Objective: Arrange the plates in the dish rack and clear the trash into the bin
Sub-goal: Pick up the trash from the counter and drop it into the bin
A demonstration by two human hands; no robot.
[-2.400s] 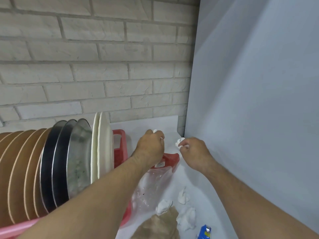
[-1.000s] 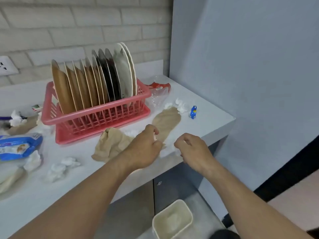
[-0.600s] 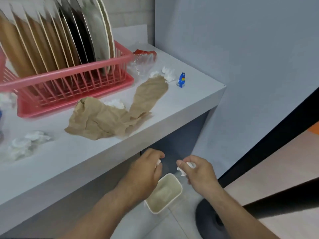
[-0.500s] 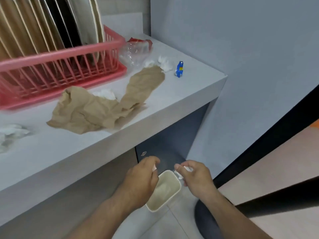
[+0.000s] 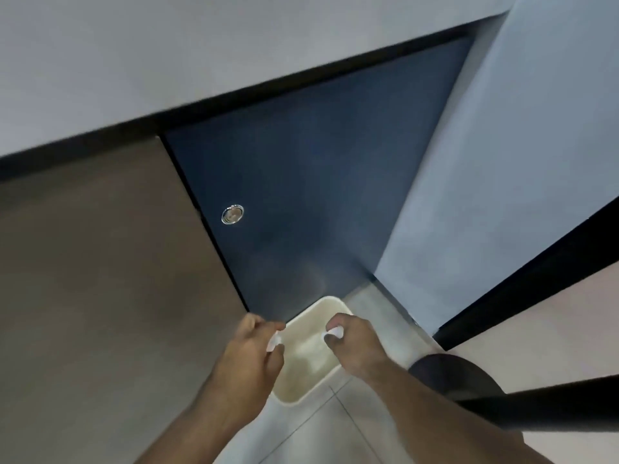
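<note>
Moved since half a second ago: lower and closer in, both grips now right over the bin (image 5: 330,299); bench top and its litter gone out of the top of shot, with only the pale bench edge (image 5: 201,45) left up there.
Left grip (image 5: 249,349): curled, pinching a small white tissue wad (image 5: 274,342) between thumb and fingertips, poised over the bin's left rim.
Right grip (image 5: 351,346): curled too, holding a second white wad (image 5: 333,332) above the bin's right side.
Bin: cream, open-topped, down on the floor tiles (image 5: 318,430), tucked against the dark blue cabinet door (image 5: 301,195), below its round metal pull (image 5: 232,214); something pale inside, too blurred to name.
Step in hand: the drop, by the look of it. Not yet let go of either wad, and nothing but a release needed.
Plates: out of shot now. Seen standing in the dish rack a second ago, so counted as done on that showing.
Trash left: plenty, judging by the bench a moment back, with brown paper, more tissue wads and wrappers. Several more trips likely.
Watch for: light wads, easy to drift past the rim, most of all on the left, nearest the edge.
Off to the right: dark round shape (image 5: 452,373) on the floor, cannot tell what.
</note>
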